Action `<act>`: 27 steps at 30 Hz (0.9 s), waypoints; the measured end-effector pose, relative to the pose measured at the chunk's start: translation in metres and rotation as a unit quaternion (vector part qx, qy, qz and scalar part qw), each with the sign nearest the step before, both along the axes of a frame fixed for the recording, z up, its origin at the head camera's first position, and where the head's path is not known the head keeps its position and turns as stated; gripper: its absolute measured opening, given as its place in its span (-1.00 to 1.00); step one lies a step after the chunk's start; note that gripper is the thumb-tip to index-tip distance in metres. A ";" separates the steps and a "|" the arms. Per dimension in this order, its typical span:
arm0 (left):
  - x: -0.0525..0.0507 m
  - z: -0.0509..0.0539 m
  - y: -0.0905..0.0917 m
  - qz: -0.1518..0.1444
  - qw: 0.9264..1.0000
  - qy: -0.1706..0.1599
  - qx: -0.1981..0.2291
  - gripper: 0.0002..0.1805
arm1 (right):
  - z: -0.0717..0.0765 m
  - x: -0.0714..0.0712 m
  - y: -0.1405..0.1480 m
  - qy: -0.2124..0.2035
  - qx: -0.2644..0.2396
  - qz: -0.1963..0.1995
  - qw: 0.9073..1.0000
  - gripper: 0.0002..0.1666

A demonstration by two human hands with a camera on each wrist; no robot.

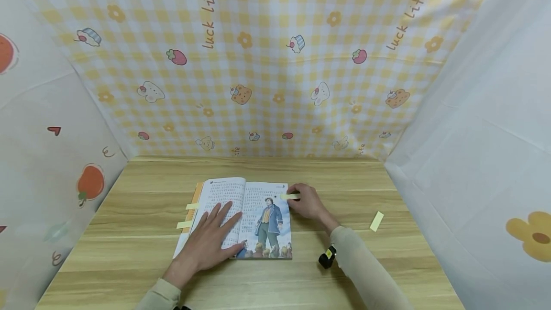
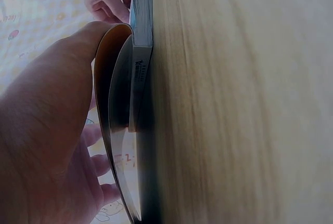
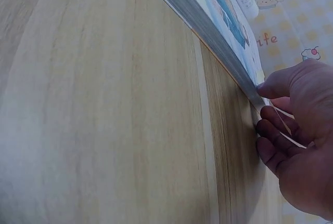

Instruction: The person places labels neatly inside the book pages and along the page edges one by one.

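Around your work, a pale yellow loose strip (image 1: 376, 221) lies on the wood-grain table (image 1: 142, 190) at the right of the frame, well apart from the book, and a black wrist device (image 1: 328, 257) with a yellow label sits at your right sleeve (image 1: 366, 267). A yellow-checked cloth (image 1: 267, 71) printed with cakes, strawberries and "luck life" hangs behind. The open paperback book (image 1: 269, 221) lies at lower centre, its right page showing a figure in a blue coat above a crowd; two pale yellow tabs (image 1: 184, 225) jut from its left edge. Your left hand (image 1: 211, 240) is spread wide across the left page, hiding much of its text, and the left wrist view shows the cover bowed off the table. Your right hand (image 1: 306, 202), fingers curled, pinches a slim yellow strip (image 1: 290, 196) overlapping the right page's upper outer edge.
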State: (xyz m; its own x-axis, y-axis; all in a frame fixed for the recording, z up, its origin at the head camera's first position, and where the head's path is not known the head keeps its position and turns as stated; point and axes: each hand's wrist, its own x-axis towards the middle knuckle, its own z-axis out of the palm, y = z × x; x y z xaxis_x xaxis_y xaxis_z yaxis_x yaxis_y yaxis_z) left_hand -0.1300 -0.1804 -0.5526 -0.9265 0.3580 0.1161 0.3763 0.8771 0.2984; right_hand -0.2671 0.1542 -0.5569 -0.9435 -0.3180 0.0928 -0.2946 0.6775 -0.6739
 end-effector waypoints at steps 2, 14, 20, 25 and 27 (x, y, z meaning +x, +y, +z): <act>0.000 0.000 0.000 0.000 1.000 0.001 0.001 -0.08 | 0.000 0.001 0.000 0.003 -0.001 0.000 1.000 -0.77; 0.000 0.000 0.000 0.003 1.000 0.002 0.000 -0.08 | 0.000 0.009 0.006 0.037 0.018 0.045 0.998 -0.66; 0.001 -0.001 0.000 0.003 1.000 0.004 0.005 -0.08 | -0.003 0.011 0.008 0.073 0.048 0.075 0.993 -0.61; 0.001 -0.001 0.000 0.002 1.000 0.004 0.007 -0.08 | -0.002 0.017 0.009 0.098 0.074 0.090 0.988 -0.55; 0.000 -0.001 0.000 0.003 1.000 0.003 0.007 -0.08 | -0.002 0.019 0.010 0.111 0.086 0.097 0.985 -0.53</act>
